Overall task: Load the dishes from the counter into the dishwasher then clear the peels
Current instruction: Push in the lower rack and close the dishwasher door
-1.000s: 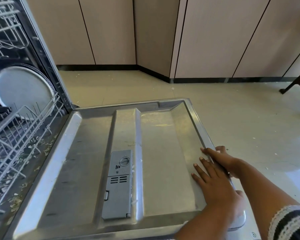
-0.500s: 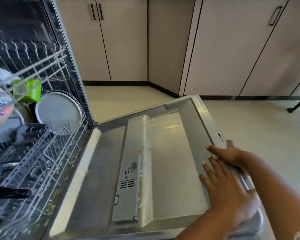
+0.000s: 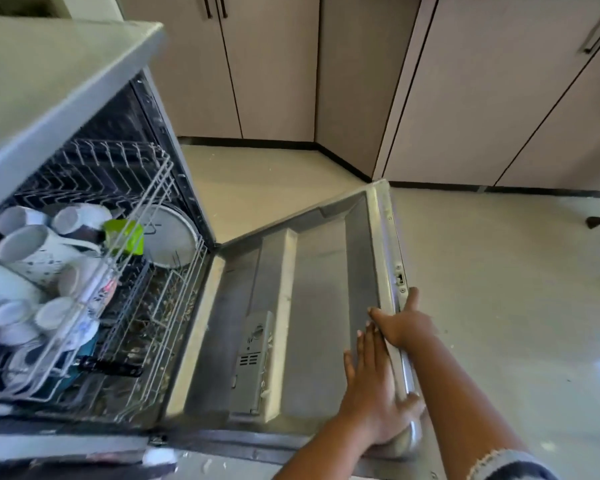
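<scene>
Both hands were on the dishwasher door's (image 3: 326, 306) top edge: left hand (image 3: 371, 396) flat, fingers straight; right hand (image 3: 404, 322) gripping the rim. Racked mugs (image 3: 32, 251) sat inside; an even lift would shut it squarely.

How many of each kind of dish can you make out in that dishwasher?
White mugs in the upper rack: 6 that I can tell apart, e.g. the big speckled mug
Green cup: 1
Round grey plate in the lower rack: 1
Total: 8, though more may be hidden at the left edge.
</scene>
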`<state>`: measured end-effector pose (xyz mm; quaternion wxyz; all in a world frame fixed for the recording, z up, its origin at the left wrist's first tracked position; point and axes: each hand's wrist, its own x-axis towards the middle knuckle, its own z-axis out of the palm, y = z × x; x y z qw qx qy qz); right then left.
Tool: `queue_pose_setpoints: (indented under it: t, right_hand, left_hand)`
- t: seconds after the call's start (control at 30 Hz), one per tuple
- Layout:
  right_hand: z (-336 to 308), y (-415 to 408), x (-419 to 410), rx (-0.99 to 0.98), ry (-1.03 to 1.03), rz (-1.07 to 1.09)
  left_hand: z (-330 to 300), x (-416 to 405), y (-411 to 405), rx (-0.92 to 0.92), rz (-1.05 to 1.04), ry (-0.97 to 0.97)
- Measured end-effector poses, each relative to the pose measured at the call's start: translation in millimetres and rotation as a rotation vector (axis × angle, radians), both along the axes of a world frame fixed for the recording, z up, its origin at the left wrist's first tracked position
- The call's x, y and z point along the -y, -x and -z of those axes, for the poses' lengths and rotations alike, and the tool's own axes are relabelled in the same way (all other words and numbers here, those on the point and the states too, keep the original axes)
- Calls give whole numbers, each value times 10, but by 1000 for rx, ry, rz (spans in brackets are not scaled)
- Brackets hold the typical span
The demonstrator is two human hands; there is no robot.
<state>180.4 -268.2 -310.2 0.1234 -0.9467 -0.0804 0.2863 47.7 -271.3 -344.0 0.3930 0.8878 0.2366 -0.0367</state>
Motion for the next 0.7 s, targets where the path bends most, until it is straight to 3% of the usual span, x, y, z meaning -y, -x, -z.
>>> queue_pose_setpoints:
  t: [0.3, 0.47, 0.7]
  right_hand:
    - [-954, 455, -387, 26, 119, -114]
    - [-1511, 673, -614, 28, 159, -288]
    - [-2089, 934, -986, 65, 92, -502]
  left_hand:
    - [-928, -445, 487, -67, 59, -163]
    - [-1426, -604, 861, -86, 30, -252]
    - [-2069, -841, 1313, -138, 45, -494]
